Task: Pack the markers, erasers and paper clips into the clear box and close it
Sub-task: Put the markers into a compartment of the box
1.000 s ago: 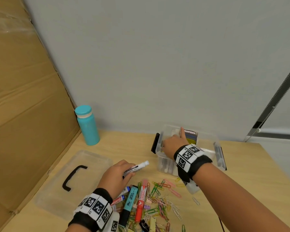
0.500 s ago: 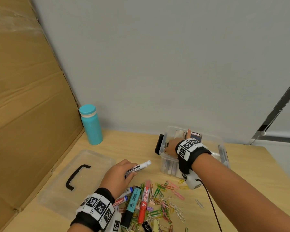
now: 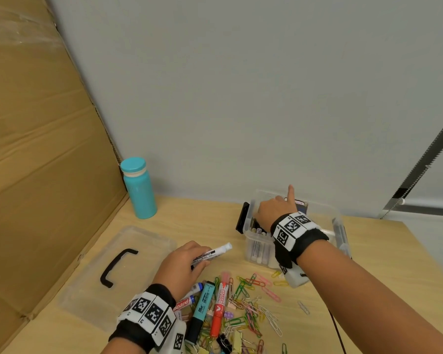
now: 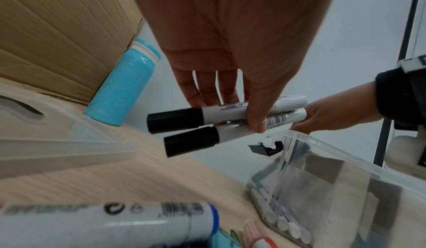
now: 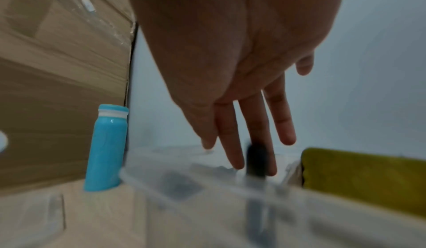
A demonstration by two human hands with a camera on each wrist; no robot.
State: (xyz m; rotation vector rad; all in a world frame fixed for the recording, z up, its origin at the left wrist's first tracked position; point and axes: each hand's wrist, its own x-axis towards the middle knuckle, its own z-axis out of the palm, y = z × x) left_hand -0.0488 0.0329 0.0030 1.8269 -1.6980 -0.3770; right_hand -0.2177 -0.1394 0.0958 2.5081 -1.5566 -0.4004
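My left hand [image 3: 187, 261] grips two white markers with black caps [image 4: 221, 117], side by side, above the table left of the clear box [image 3: 339, 222]. Only one of them [image 3: 212, 253] shows in the head view. My right hand [image 3: 274, 209] reaches down into the box with straight fingers [image 5: 230, 142] and a raised index finger. A blurred black-capped marker [image 5: 256, 160] stands among those fingers. Several markers [image 3: 260, 247] lie in the box beside a yellow-and-dark eraser [image 5: 364, 177]. More markers [image 3: 219, 310] and coloured paper clips [image 3: 253, 302] lie loose near me.
The clear lid [image 3: 138, 251] with a black handle lies flat at the left. A teal bottle [image 3: 138, 190] stands at the back left by a cardboard wall [image 3: 36, 175]. Black latches hang at the box's ends. A cable trails from my right wrist.
My right hand stays in the box, its index finger now lifted higher. My left hand keeps its hold on the markers and has barely moved. The head view has shifted slightly.
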